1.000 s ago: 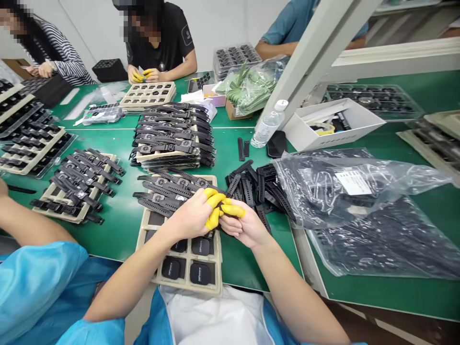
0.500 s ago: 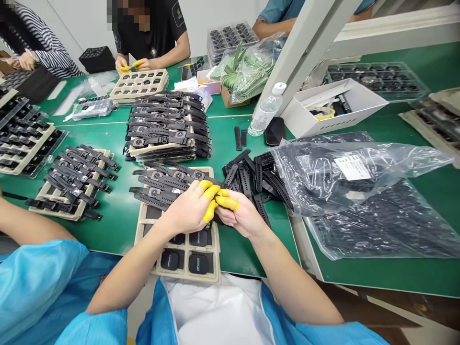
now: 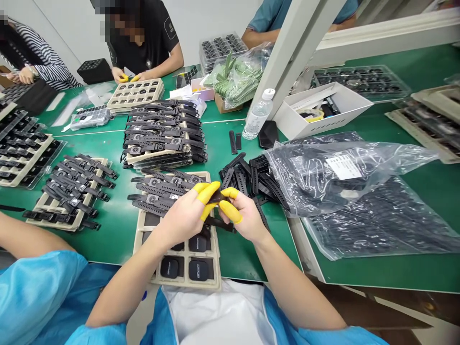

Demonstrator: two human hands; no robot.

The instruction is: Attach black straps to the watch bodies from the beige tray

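Above a cream tray [image 3: 141, 235], my left hand [image 3: 187, 211] pinches a dark smartwatch [image 3: 216, 197], mostly covered by yellow finger cots. My right hand [image 3: 246, 213], in yellow cots too, closes on the other side of it; which part it grips is partly hidden. A black strap [image 3: 223, 224] hangs below the fingers. Strapped watches [image 3: 154, 198] lie across the tray's far half. Square black watch heads [image 3: 198, 270] sit in its near compartments. Loose black straps [image 3: 240, 178] are heaped just beyond my right hand.
A stack of trays with strapped watches [image 3: 161, 139] stands farther back; another watch tray [image 3: 72, 191] lies left. Plastic bags of straps [image 3: 373, 215] cover the right side. A bottle [image 3: 257, 117], phone [image 3: 268, 134] and white box [image 3: 319, 117] stand behind. Co-workers sit across and at left.
My fingers have parted slightly, so the dark watch and a strap hanging below now show between my hands. The camera view has shifted a little.
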